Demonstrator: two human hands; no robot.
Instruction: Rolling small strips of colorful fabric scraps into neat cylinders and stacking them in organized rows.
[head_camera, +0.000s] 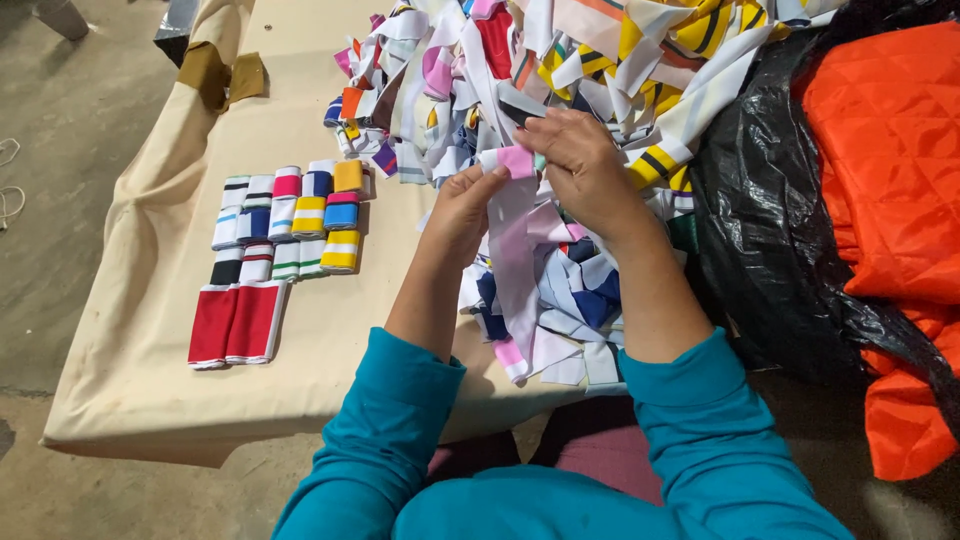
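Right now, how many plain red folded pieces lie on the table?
2: both red folded pieces lie side by side at the near end of the sorted rows, left of the left hand. More could be hidden in the scrap pile.

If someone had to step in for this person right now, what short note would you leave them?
Left hand and right hand both pinch the top of a long white-and-pink fabric strip that hangs toward the lap.
Unsorted: the big heap of mixed colourful fabric strips on the beige cloth-covered table.
Done: the neat rows of folded striped pieces and two red folded pieces on the left.
Left: the heap.
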